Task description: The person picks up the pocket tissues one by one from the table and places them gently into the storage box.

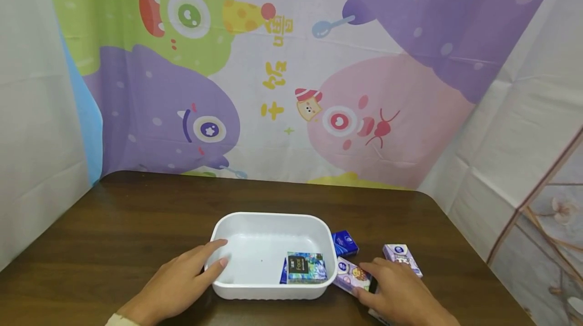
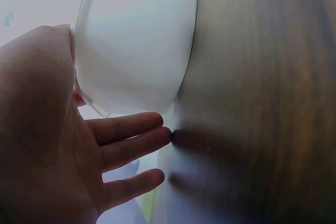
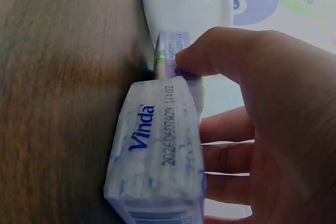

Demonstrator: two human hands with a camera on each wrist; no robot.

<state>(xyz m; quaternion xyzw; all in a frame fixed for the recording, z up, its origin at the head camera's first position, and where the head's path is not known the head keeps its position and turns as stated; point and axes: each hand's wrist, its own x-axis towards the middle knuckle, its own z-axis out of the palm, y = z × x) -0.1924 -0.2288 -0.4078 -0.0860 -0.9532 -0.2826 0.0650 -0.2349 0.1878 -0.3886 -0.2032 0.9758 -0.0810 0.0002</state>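
My left hand [image 1: 179,278] rests at the left end of a white plastic tub [image 1: 273,293], thumb and index finger reaching over its rim. In the left wrist view, three straight fingers [image 2: 139,148] extend outside the tub's wall. Beside the tub's right corner, my right hand [image 1: 398,290] pinches a purple, cartoon-printed tissue pack [image 1: 350,275]. The right wrist view shows the thumb on one side of this pack [image 3: 170,48]; its far side is hidden. Inside the tub, a colorful tissue pack [image 1: 307,268] with a black label partly covers a blue one [image 1: 284,271].
A blue tissue pack [image 1: 345,243] lies against the tub's right side. Another purple pack [image 1: 403,257] lies beyond my right hand. Closer to the right wrist camera is a Vinda pack [image 3: 157,140]. A printed curtain [image 1: 273,154] hangs behind the dark wooden table [image 1: 150,214].
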